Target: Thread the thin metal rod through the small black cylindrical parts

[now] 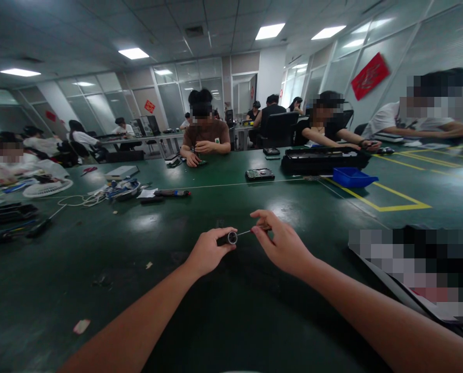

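Note:
My left hand (210, 249) is closed around a short black cylinder (232, 238) with a pale ring at its round end, which faces me. What kind of part it is I cannot make out. In my right hand (284, 242) a screwdriver (244, 233) is pinched between thumb and fingers. Its thin metal shaft points left and its tip meets or lies just beside the cylinder's round end. Most of the handle is hidden by my fingers. Both hands are held above the green table (223, 321).
Ahead lie a hard drive (260, 174), a long black housing (324, 160) and a blue bin (353, 177). Cables (123, 189) and a pen-like tool (173, 193) are at left. A co-worker (205, 134) sits opposite. Papers (410, 280) lie at right.

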A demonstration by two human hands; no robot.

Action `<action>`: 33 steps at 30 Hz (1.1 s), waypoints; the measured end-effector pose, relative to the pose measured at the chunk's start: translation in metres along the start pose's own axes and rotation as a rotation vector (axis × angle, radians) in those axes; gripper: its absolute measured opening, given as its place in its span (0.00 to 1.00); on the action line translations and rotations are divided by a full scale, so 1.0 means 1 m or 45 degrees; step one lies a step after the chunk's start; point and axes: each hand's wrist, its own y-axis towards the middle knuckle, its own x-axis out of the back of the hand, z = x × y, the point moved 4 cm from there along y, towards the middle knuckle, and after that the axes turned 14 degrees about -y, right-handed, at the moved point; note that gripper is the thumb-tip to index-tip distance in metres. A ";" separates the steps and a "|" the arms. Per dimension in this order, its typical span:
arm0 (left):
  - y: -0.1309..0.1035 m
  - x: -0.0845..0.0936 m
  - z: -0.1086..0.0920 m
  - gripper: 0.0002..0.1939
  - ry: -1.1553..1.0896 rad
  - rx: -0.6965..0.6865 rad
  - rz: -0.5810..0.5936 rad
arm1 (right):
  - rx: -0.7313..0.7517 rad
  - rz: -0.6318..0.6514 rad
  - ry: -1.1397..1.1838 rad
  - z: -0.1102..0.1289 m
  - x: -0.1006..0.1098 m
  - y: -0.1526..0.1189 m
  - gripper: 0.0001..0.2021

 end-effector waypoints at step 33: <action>0.000 0.000 0.002 0.21 -0.020 0.000 -0.012 | -0.096 0.114 -0.074 -0.004 -0.001 0.002 0.14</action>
